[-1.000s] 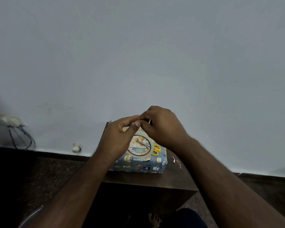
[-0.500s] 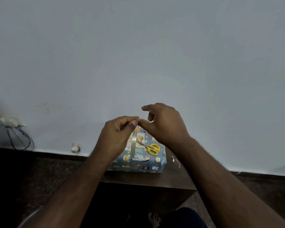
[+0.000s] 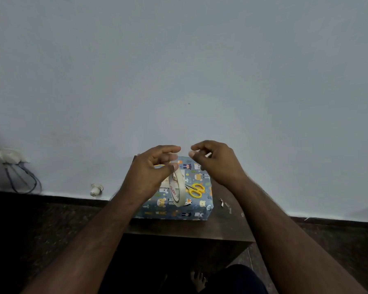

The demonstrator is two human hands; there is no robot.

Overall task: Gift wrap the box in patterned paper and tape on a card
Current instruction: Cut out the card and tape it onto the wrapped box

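The box point(image 3: 198, 209), wrapped in blue paper with cartoon animals, lies on a small dark table point(image 3: 189, 230). Yellow scissors point(image 3: 194, 189) rest on top of it. My left hand point(image 3: 149, 175) grips the top of a pale tape roll point(image 3: 179, 192), which stands edge-on above the box. My right hand point(image 3: 217, 164) hovers just right of it, thumb and forefinger pinched, with a short pale strip point(image 3: 208, 154) showing by the fingers. A beige card-like piece point(image 3: 164, 185) peeks out beside the left hand; most of it is hidden.
Small paper scraps point(image 3: 224, 203) lie on the table right of the box. A grey wall rises close behind. A wall socket with cables point(image 3: 11, 160) and a small white object point(image 3: 96, 188) are at the left. My bare foot point(image 3: 198, 281) shows below the table.
My hands, joined at the fingertips a second ago, have drawn apart. The tape roll has turned from face-on to edge-on, and the scissors are now uncovered.
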